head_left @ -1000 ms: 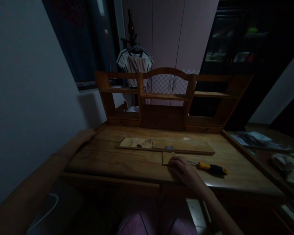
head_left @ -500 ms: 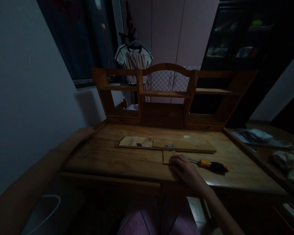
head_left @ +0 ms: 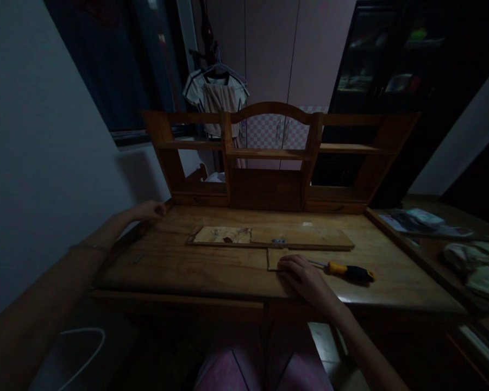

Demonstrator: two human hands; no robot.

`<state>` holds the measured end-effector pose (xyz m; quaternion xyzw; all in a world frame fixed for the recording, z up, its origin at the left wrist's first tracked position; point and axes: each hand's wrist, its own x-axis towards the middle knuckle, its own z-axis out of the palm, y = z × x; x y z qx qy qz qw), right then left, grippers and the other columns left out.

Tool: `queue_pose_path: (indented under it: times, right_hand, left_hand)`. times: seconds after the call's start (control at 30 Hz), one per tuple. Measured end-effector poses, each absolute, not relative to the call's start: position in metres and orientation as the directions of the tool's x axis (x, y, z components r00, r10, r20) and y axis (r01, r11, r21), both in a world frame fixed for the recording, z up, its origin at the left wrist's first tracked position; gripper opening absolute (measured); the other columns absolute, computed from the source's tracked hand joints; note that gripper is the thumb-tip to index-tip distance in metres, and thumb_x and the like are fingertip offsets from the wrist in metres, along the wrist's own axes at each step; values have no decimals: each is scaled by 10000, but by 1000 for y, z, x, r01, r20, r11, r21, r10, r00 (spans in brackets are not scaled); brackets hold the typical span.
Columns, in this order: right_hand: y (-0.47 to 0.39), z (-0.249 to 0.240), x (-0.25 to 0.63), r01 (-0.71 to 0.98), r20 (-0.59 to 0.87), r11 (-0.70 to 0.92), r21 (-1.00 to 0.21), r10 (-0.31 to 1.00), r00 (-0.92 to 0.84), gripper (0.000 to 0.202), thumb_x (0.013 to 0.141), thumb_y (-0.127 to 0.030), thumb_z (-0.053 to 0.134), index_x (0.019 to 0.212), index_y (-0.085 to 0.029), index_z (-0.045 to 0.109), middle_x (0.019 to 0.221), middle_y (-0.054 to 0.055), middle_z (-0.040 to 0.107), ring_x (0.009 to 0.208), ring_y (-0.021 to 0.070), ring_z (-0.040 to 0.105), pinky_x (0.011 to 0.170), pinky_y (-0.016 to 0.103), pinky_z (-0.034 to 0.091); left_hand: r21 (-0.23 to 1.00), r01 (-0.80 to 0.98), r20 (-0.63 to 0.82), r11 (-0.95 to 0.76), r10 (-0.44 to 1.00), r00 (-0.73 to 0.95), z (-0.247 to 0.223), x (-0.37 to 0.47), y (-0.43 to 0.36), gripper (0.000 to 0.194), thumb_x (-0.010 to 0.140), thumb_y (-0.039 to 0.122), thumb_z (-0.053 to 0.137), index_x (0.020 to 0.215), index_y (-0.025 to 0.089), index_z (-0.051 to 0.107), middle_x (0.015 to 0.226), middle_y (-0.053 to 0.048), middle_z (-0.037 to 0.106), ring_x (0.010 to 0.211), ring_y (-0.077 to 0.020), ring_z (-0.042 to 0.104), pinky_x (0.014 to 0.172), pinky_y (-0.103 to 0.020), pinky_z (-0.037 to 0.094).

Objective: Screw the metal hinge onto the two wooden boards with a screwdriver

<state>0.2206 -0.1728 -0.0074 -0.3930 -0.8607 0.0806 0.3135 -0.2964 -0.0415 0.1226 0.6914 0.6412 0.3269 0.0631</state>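
Observation:
My right hand (head_left: pixel 303 276) is closed over the right part of a small wooden piece (head_left: pixel 273 259) on the desk, fingers on top and thumb near its front edge. Just right of that hand lies a screwdriver (head_left: pixel 348 271) with a yellow and black handle; its shaft runs toward my fingers. Behind the small piece lies a long wooden board (head_left: pixel 305 238) with a metal fitting (head_left: pixel 279 241) and a rough, pale, damaged left part. Over the desk's left edge hovers my left hand (head_left: pixel 150 209), fingers curled in; whether anything is inside is hidden.
A wooden shelf unit (head_left: pixel 269 154) stands along the back of the desk (head_left: pixel 212 271). A small object (head_left: pixel 137 258) lies on the left of the desktop. To the right are cloth (head_left: pixel 478 260) and papers (head_left: pixel 407 221). The wall (head_left: pixel 77 179) is close on the left.
My left hand has lifted off the raised left edge of the desk and moved slightly right, its fingers curling. My right hand stays on the small wooden piece. The view has shifted slightly.

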Motion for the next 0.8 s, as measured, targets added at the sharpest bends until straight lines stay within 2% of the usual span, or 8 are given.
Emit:
queue_pose_path:
  times: [0.1,0.2,0.27,0.33,0.43,0.57,0.67,0.8]
  right_hand:
    - [-172,-6,220,679,448,671,-297,726,-522,210,994,-215,528,1176,-245,630,1213,58,646,1134,206,610,970,371,518]
    - [-171,-5,220,725,439,669,-162,707,-554,233,1003,-186,496,1206,-242,595,1226,61,642,1103,207,626,907,357,544]
    - [-172,-5,221,732,435,679,-59,677,-593,237,999,-161,488,1207,-229,581,1220,70,646,1070,211,634,853,348,554]
    - [-172,-6,222,724,421,690,17,652,-631,231,984,-139,505,1188,-213,584,1192,77,659,1034,220,640,802,346,558]
    - [-172,-6,223,715,400,695,77,635,-661,253,964,-111,521,1189,-204,589,1189,80,669,1046,236,635,798,362,557]
    - [-172,-2,221,702,398,699,136,610,-685,395,943,-88,541,1327,-178,531,1300,111,637,1163,260,600,926,407,530]
    - [-172,0,220,714,402,684,150,617,-676,470,932,-89,559,1388,-181,497,1344,119,619,1219,281,565,987,441,497]
    - [-172,-4,221,760,461,623,186,628,-627,413,940,-76,517,1346,-157,529,1326,141,628,1168,292,577,966,451,498]
  left_hand:
    - [588,768,312,-253,947,72,130,-269,-12,560,729,594,767,804,53,639,660,70,655,695,-73,578,739,-186,472]
    - [646,664,407,-376,906,117,131,-214,14,630,771,611,719,1047,51,636,968,-29,730,897,-133,643,866,-267,495]
    - [671,582,471,-459,870,143,124,-164,20,604,747,619,732,1048,104,641,1051,-63,729,958,-163,666,909,-305,508]
    - [739,351,542,-575,817,197,109,-110,13,524,732,566,774,1000,132,655,1025,-87,735,958,-200,687,922,-363,526]
    - [803,142,501,-579,785,365,74,-43,-12,410,750,510,782,944,167,670,956,-64,742,902,-200,705,893,-366,553]
    - [824,126,427,-553,751,504,32,-7,-38,307,767,450,785,903,187,702,917,-51,746,883,-198,708,891,-357,560]
    - [817,165,443,-553,784,435,17,-9,-41,265,797,439,757,897,199,707,898,-46,742,867,-200,706,866,-356,572]
    - [821,150,489,-551,813,315,13,-18,-37,259,818,455,737,921,221,697,913,-46,743,873,-209,713,857,-366,586]
